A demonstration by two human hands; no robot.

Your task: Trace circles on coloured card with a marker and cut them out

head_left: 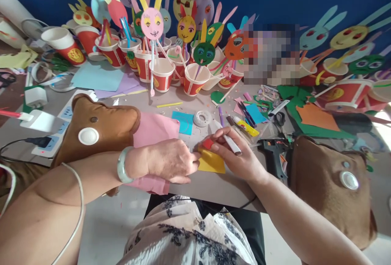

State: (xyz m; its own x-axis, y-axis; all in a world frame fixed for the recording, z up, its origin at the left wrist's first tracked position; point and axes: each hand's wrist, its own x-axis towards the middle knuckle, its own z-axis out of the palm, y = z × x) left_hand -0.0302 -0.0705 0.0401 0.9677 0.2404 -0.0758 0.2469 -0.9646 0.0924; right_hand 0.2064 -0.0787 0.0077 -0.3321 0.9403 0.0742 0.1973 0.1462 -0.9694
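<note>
My right hand (236,151) is closed round a white marker (232,145) with a dark end. Its thumb and fingers also pinch a small red piece of paper (208,143). Close by on the left, my left hand (175,161) has its fingers curled together beside the red piece; what they hold, if anything, is hidden. Under both hands lies a yellow sheet of paper (214,165). A pink sheet (154,128) is partly beneath my left hand and wrist. Beyond the hands are a blue paper square (182,122) with a circle drawn on it and a white tape roll (202,118).
Paper cups (163,78) with rabbit-faced paper figures (152,23) stand along the back. Brown plush pouches (106,126) flank both arms. A black glue gun (273,157) lies at right, near a yellow glue tube (246,125) and paper scraps. A power strip (50,143) is left.
</note>
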